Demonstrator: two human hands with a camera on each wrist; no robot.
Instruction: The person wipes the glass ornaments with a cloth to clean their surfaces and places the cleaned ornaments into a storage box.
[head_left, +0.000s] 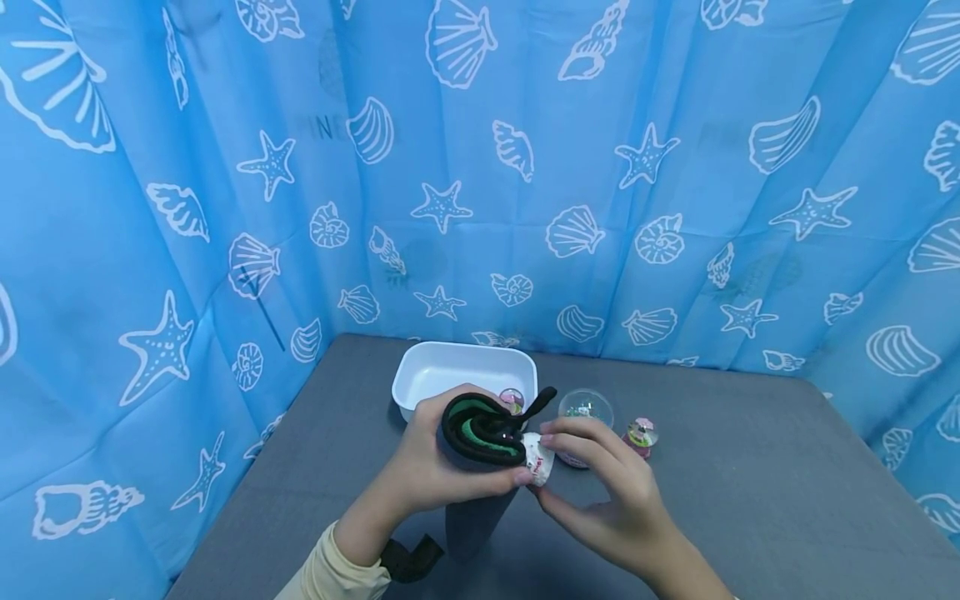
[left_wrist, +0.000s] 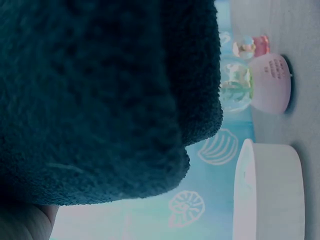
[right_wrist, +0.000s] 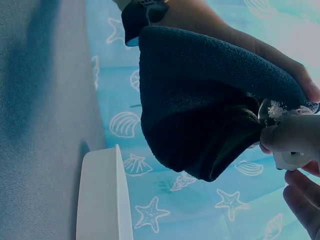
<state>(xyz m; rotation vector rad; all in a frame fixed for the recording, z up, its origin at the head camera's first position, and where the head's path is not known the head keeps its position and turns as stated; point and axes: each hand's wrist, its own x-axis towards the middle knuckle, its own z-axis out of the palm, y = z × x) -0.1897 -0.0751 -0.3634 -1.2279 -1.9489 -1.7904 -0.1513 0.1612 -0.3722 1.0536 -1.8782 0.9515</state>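
A dark, fuzzy folded cloth [head_left: 480, 521] with black edging and green inside is gripped by my left hand [head_left: 423, 471], its lower part hanging down. Against the cloth's right edge is a small snow globe with a white base [head_left: 537, 460] bearing red marks. The thumb and fingers of my right hand [head_left: 611, 496] pinch that base. In the right wrist view, the clear dome [right_wrist: 270, 111] touches the cloth and is partly covered by it. Cloth [left_wrist: 100, 100] fills most of the left wrist view, where little of the left hand shows.
Behind the hands stands a white plastic tub [head_left: 427, 354], with a small globe [head_left: 512, 400] at its right corner. A larger snow globe with a pink base [left_wrist: 272, 82] and a smaller pink-based one [head_left: 641, 435] stand to the right. A blue shell-patterned curtain [head_left: 480, 167] surrounds the grey table [head_left: 750, 467].
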